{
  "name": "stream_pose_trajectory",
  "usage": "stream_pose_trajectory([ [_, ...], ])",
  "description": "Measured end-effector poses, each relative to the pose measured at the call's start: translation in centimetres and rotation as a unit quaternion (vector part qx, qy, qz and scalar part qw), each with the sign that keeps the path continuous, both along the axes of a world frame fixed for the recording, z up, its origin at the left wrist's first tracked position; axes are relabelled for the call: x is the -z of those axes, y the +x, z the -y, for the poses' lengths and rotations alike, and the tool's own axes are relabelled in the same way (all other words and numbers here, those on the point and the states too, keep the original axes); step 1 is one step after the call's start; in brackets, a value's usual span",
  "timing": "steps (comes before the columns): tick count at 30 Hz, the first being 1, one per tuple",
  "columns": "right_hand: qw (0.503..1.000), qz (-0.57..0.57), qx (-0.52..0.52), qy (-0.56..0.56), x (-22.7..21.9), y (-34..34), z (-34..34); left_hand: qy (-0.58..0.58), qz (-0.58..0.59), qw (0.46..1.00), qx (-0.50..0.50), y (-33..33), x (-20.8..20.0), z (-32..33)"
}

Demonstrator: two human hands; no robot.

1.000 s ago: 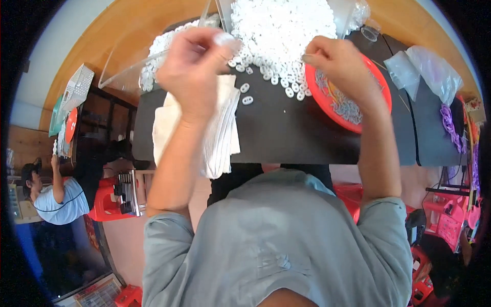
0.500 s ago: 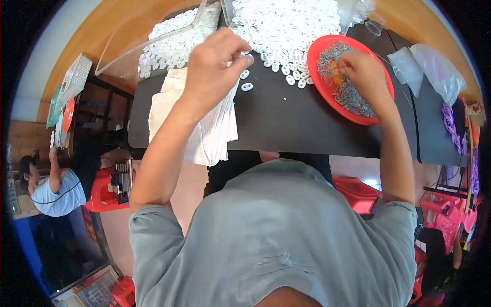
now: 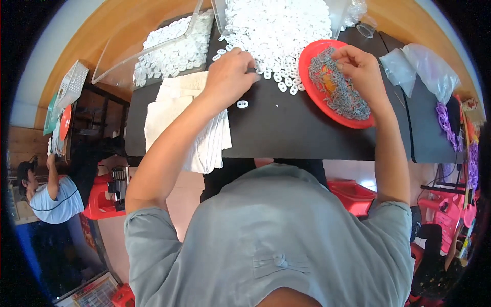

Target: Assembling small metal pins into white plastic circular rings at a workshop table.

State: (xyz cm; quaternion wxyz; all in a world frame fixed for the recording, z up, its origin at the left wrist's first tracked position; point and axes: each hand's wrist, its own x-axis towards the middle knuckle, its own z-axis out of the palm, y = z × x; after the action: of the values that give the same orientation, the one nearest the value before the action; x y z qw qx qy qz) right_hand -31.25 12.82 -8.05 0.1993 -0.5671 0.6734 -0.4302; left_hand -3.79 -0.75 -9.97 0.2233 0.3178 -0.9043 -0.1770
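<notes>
My left hand rests on the black table at the near edge of a big heap of small white plastic rings, fingers curled on a ring at the heap's edge. One loose white ring lies just below it. My right hand reaches into a red plate filled with small grey metal pieces, fingertips pinched in the pile. Whether it holds a piece is hidden.
A clear plastic tray with more white rings sits at the far left. Folded white cloth hangs over the table's near edge. Clear plastic bags lie at right. Another person sits low at the left, red stools nearby.
Both hands came down from raised positions. The left dropped to the edge of the ring heap; the right moved onto the red plate and into the grey pieces.
</notes>
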Motion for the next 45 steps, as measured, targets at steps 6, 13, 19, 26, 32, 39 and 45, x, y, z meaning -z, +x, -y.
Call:
stream_pose_trajectory([
  [6,0.977,0.204,0.01,-0.055,-1.0,3.0,0.6,0.407,-0.207,0.886,0.078,-4.5,-1.7,-3.4],
  [13,0.948,0.276,0.023,-0.157,-2.6,7.0,0.3,0.7,-0.376,0.58,0.179,-8.0,-2.0,-5.0],
  [19,0.949,0.219,0.018,-0.224,-2.2,7.1,0.2,0.715,-0.37,0.556,0.208,-7.0,-2.4,-4.9],
  [26,0.963,0.21,0.008,-0.169,-1.2,6.3,0.1,0.723,-0.354,0.57,0.165,-7.3,-0.7,-4.0],
  [32,0.969,0.216,-0.021,-0.121,-1.5,5.8,-0.1,0.684,-0.34,0.633,0.126,-7.0,-1.6,-4.6],
  [39,0.981,0.128,-0.024,-0.141,-0.8,5.1,-1.7,0.695,-0.278,0.658,0.084,-7.6,-2.6,-6.3],
  [45,0.952,0.004,-0.014,-0.307,1.1,5.4,-1.3,0.691,-0.24,0.679,0.068,-7.6,-3.2,-6.9],
])
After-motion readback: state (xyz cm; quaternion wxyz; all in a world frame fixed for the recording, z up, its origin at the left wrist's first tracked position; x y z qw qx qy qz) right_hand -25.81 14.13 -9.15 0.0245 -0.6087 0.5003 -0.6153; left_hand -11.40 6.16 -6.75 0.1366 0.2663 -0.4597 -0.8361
